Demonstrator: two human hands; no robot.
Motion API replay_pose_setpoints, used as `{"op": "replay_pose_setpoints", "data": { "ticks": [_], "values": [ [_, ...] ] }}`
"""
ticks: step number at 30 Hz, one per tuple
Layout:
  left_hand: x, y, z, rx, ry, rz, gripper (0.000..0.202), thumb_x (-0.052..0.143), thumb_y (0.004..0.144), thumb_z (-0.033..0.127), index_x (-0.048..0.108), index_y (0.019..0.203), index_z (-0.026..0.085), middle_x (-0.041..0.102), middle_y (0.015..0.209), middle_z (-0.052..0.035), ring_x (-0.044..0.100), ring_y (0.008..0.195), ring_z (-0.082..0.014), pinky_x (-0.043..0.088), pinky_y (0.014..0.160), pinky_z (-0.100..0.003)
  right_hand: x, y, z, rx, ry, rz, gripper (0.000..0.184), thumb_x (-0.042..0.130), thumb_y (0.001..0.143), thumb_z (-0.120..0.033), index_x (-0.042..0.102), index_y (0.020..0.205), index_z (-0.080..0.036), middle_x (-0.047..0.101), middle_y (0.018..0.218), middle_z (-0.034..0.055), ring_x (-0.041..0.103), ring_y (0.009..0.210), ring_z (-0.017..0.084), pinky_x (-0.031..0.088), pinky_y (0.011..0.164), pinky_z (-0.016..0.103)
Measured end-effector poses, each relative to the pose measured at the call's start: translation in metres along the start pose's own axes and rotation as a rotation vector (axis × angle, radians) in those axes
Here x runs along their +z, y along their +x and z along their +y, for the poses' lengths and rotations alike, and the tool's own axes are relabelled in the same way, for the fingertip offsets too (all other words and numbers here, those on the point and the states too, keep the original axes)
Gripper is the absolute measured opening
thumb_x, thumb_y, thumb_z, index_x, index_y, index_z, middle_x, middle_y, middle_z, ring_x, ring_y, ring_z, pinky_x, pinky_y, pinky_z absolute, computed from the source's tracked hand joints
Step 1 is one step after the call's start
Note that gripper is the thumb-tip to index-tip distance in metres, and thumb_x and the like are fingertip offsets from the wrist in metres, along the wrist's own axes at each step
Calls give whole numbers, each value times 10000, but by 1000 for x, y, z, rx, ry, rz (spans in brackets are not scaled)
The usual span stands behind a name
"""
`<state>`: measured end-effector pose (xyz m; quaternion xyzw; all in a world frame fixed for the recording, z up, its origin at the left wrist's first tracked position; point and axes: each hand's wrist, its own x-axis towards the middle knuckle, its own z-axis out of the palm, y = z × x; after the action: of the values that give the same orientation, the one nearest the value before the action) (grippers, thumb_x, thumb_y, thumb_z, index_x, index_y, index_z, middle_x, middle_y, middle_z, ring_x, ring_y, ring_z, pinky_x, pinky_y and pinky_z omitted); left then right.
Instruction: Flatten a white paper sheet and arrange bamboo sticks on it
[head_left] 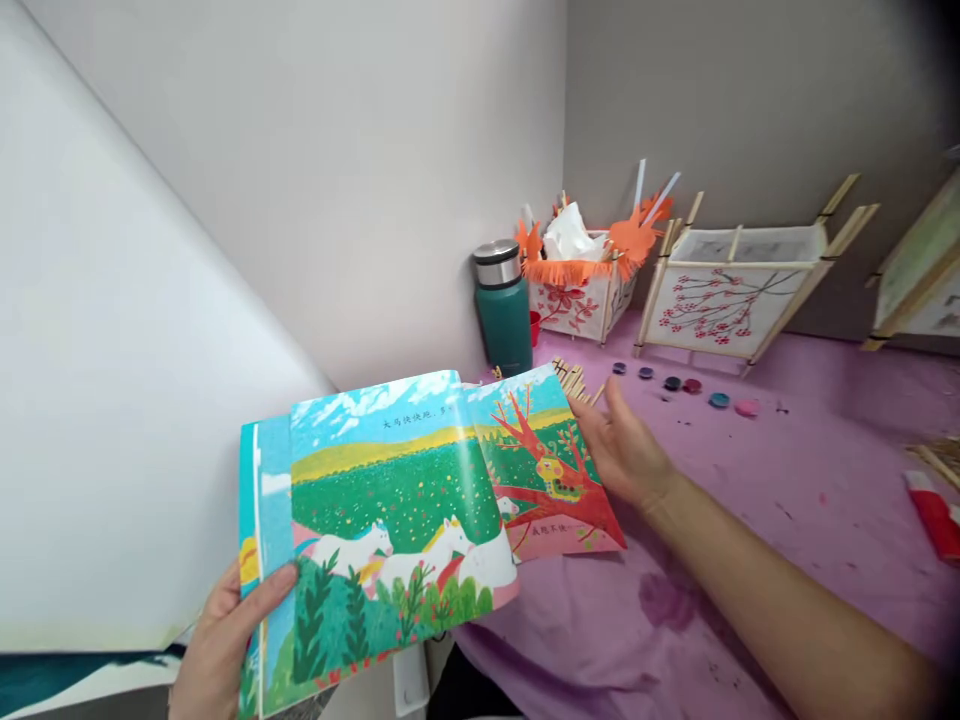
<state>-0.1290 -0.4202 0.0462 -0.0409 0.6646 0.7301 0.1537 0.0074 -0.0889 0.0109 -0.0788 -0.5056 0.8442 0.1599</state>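
An open picture book (390,500) is held up at an angle over the edge of the table. White horses run across a green field on its left page; a yellow caterpillar sits on a red tree on the right one. My left hand (225,630) grips the lower left edge, thumb on the front and fingers behind. At the right edge, my right hand (626,445) supports the page with its thumb raised and its other fingers mostly hidden behind the paper.
A purple cloth (720,560) covers the table. Behind the book stand a green bottle (504,315), an orange-trimmed lantern (574,305) and a blossom-painted lantern (720,305). Small paint pots (718,400) form a row. A red-and-white object (934,515) lies at right.
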Motion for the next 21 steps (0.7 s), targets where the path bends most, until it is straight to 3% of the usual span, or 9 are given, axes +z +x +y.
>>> {"op": "replay_pose_setpoints", "data": {
  "ticks": [2, 5, 7, 9, 12, 15, 18, 21],
  "values": [
    [-1, 1, -3, 34, -37, -3, 618, 840, 510, 272, 615, 1086, 242, 720, 927, -28, 685, 736, -296, 602, 614, -355, -13, 3, -6, -92, -144, 188, 744, 189, 819, -761, 503, 1263, -255, 558, 1286, 94, 501, 1204, 260, 461, 926, 424],
    [-1, 3, -7, 46, -62, -22, 599, 822, 523, 260, 617, 1085, 241, 714, 953, -25, 683, 736, -288, 602, 616, -349, -15, 2, -8, -218, -438, 456, 522, 430, 828, -654, 602, 1102, -245, 587, 1225, 87, 518, 1164, 255, 468, 907, 386],
    [0, 4, -9, 42, -70, -34, 597, 820, 518, 249, 617, 1080, 247, 715, 930, -19, 681, 719, -278, 600, 603, -341, -3, -2, -4, -229, -601, 471, 407, 529, 811, -575, 644, 989, -227, 647, 1053, 67, 584, 1006, 233, 492, 830, 355],
    [4, 4, -10, 41, -78, -25, 595, 822, 517, 238, 614, 1074, 255, 714, 885, -6, 679, 702, -263, 597, 597, -333, 16, -6, 4, -163, -655, 293, 381, 531, 818, -550, 659, 937, -212, 653, 890, 39, 601, 826, 189, 505, 728, 320],
    [9, 3, -10, 56, -82, -22, 619, 830, 504, 239, 606, 1081, 251, 711, 846, -6, 677, 687, -259, 593, 590, -339, 43, -12, 18, 32, -525, -59, 405, 491, 847, -554, 663, 929, -196, 648, 838, 32, 597, 740, 160, 508, 666, 298],
    [10, 3, -11, 38, -63, -48, 635, 834, 499, 255, 600, 1089, 225, 711, 855, -34, 677, 695, -271, 587, 594, -349, 63, -20, 27, 164, -270, -164, 407, 577, 805, -534, 640, 1035, -204, 662, 891, 50, 623, 794, 180, 519, 706, 321],
    [1, 9, -21, 45, -91, -53, 603, 836, 496, 265, 602, 1051, 233, 707, 820, -15, 671, 658, -247, 583, 605, -341, 86, -38, 23, 193, -56, -260, 472, 695, 731, -425, 592, 1152, -236, 664, 935, 42, 634, 845, 193, 521, 745, 331],
    [-11, 24, -40, 92, -102, -43, 548, 833, 509, 328, 618, 1011, 275, 708, 887, 13, 666, 721, -237, 581, 654, -335, 110, -57, 16, 161, -99, -446, 391, 647, 770, -353, 614, 1147, -256, 660, 901, 23, 621, 885, 189, 501, 789, 323]
  ]
}}
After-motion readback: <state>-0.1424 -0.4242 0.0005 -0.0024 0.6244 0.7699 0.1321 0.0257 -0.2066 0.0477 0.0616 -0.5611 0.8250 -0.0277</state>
